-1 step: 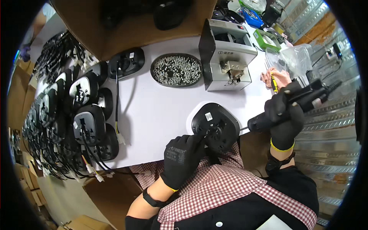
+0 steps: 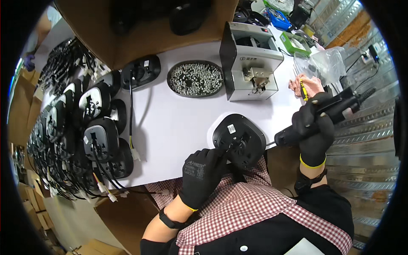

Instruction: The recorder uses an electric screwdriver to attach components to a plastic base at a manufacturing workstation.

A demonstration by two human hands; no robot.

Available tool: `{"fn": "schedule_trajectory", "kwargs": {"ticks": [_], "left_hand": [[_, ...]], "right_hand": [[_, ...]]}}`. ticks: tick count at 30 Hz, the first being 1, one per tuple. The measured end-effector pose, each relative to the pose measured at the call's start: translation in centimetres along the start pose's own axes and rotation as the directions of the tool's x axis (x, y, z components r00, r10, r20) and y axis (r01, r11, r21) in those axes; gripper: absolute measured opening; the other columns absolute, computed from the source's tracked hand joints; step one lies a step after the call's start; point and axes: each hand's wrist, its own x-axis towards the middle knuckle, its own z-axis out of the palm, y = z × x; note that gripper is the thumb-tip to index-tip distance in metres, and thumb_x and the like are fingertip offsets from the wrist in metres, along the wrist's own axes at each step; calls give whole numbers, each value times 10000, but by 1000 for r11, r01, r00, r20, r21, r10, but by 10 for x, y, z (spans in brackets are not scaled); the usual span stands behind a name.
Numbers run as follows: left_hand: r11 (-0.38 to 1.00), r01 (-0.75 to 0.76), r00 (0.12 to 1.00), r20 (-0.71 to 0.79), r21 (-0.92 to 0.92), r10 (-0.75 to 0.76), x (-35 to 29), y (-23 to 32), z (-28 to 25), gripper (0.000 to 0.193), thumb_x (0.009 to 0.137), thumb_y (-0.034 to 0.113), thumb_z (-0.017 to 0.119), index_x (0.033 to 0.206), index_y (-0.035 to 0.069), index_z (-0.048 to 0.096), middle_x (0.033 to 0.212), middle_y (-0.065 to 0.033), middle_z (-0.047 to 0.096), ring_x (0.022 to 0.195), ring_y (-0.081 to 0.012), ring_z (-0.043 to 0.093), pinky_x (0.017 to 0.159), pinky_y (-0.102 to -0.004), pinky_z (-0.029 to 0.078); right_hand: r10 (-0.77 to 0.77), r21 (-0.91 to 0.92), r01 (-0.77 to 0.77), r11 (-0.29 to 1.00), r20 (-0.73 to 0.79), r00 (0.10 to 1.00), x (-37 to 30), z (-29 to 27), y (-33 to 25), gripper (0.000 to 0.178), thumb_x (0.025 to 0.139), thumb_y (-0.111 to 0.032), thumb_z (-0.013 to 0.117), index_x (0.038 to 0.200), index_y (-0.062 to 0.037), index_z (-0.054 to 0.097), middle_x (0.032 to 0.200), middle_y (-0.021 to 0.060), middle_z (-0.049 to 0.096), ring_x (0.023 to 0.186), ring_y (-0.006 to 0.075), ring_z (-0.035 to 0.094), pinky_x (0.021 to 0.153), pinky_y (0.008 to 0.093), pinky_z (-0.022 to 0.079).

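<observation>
A black rounded plastic housing [image 2: 247, 131] lies at the front edge of the white table, with a small white label and a screw showing on its upper face. My left hand [image 2: 201, 172], in a black glove, has its fingers closed at the near left edge of the housing. Its fingertips are partly hidden against the black plastic. My right hand [image 2: 313, 127], also gloved, is wrapped round a black electric screwdriver [image 2: 285, 136]. The thin bit points left, its tip beside the right edge of the housing.
Beyond the housing stand an oval tray [image 2: 170, 81] of small screws and a grey metal screw feeder [image 2: 238, 78]. Stacked black housings with cables [image 2: 102, 140] crowd the left side. A cardboard box [image 2: 95, 32] is at the back. A yellow-black tool [image 2: 304, 90] lies on pink cloth.
</observation>
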Motion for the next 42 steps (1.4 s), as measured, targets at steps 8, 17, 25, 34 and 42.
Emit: {"fn": "schedule_trajectory", "kwargs": {"ticks": [8, 17, 25, 34, 42], "left_hand": [[444, 487, 833, 248, -752, -494, -14, 0, -21, 181, 931, 181, 597, 1017, 24, 571, 824, -2, 589, 731, -87, 532, 663, -251, 454], [-84, 322, 872, 330, -943, -361, -48, 3, -50, 161, 984, 189, 503, 1066, 50, 515, 883, 6, 536, 839, -92, 538, 779, -259, 466], [43, 251, 888, 212, -967, -408, -62, -1, -43, 212, 982, 271, 506, 1040, 68, 487, 1016, -69, 589, 925, -152, 594, 820, -321, 506], [-42, 206, 944, 210, -978, -255, -59, 1, -45, 190, 967, 252, 531, 1049, 85, 489, 1113, -84, 568, 1018, -201, 576, 901, -364, 478], [155, 150, 885, 63, -976, -462, -68, 9, -43, 215, 925, 206, 617, 1040, 62, 506, 932, -28, 588, 832, -110, 565, 753, -272, 482]], "right_hand": [[61, 123, -51, 991, -83, 995, -25, -14, 5, 342, 839, -194, 582, 1129, -37, 493, 717, 63, 510, 541, 141, 487, 513, 272, 437], [428, -112, -428, 897, -22, 904, -29, 31, 8, 374, 662, -4, 580, 1033, 5, 537, 1121, 190, 616, 626, 130, 617, 549, 248, 506], [517, -19, -521, 853, 156, 842, -39, 47, 14, 383, 672, 4, 620, 1050, -16, 567, 1170, 201, 616, 688, 132, 646, 651, 274, 534], [537, -156, -514, 843, 271, 799, -40, 44, 10, 530, 679, -167, 719, 1134, 21, 520, 1170, 184, 599, 950, 173, 626, 829, 330, 516], [456, -65, -454, 889, 231, 860, -38, 45, 30, 587, 633, -45, 679, 1201, 17, 544, 1066, 108, 646, 940, 173, 633, 785, 312, 527]]}}
